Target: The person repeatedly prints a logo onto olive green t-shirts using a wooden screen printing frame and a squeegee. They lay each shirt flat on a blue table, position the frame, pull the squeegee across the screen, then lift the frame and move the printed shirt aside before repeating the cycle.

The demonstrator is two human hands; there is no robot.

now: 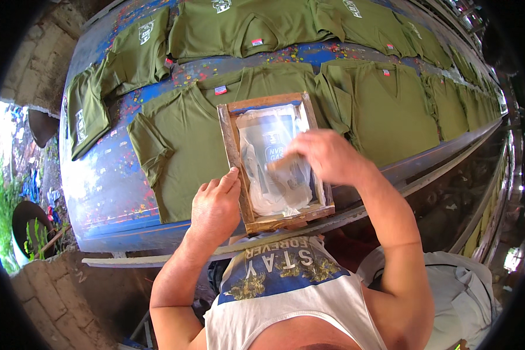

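Along the near edge of the blue, paint-spotted table [122,192], a wooden frame [232,151] lies over an olive-green shirt [184,140], its bottom rail close to that edge. Within the frame is a pale screen [254,181]. The left hand [216,204] grips the frame's left rail, fingers bent and the index fingertip against the wood. The right hand [326,154] — somewhat blurred — is clenched round a tan tool [281,165] at the middle of the screen; whether the tool touches it, I cannot tell. Toward the table's right end, more shirts [385,111] lie in a row; along its far edge lie others — several bearing white prints [146,32].
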